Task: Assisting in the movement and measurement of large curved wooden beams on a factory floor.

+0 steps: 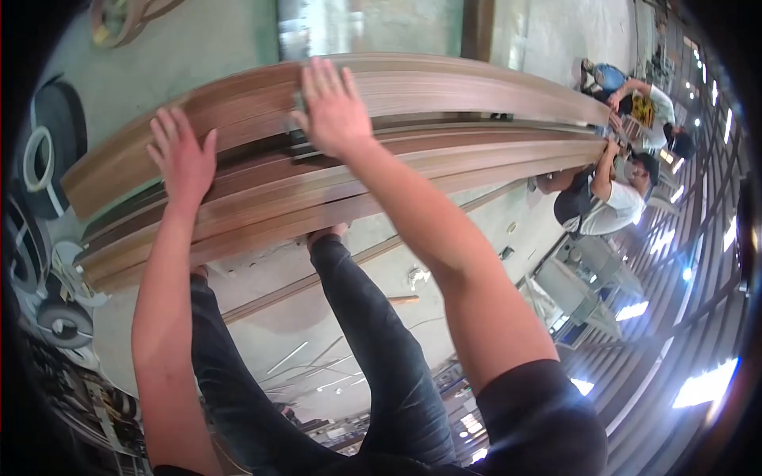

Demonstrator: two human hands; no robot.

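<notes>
Two long bundles of brown wood-coloured strips run side by side across my view, with a dark gap between them. My left hand [186,155] lies against the far bundle [460,87] near its left part, fingers spread and thumb apart. Farther right, my right hand [335,111] rests on the same bundle with its fingers stretched out over the top. Neither hand is wrapped round anything. The near bundle [444,163] passes just in front of my legs, below both hands. A small dark piece [305,151] sits in the gap beside my right wrist.
Two people, one in a white top [661,111] and one with a dark apron [573,206], hold or touch the bundles' right ends. Rolls of banding [59,143] stand at the left. Thin offcuts [317,369] and a long strip [274,300] lie on the floor around my feet.
</notes>
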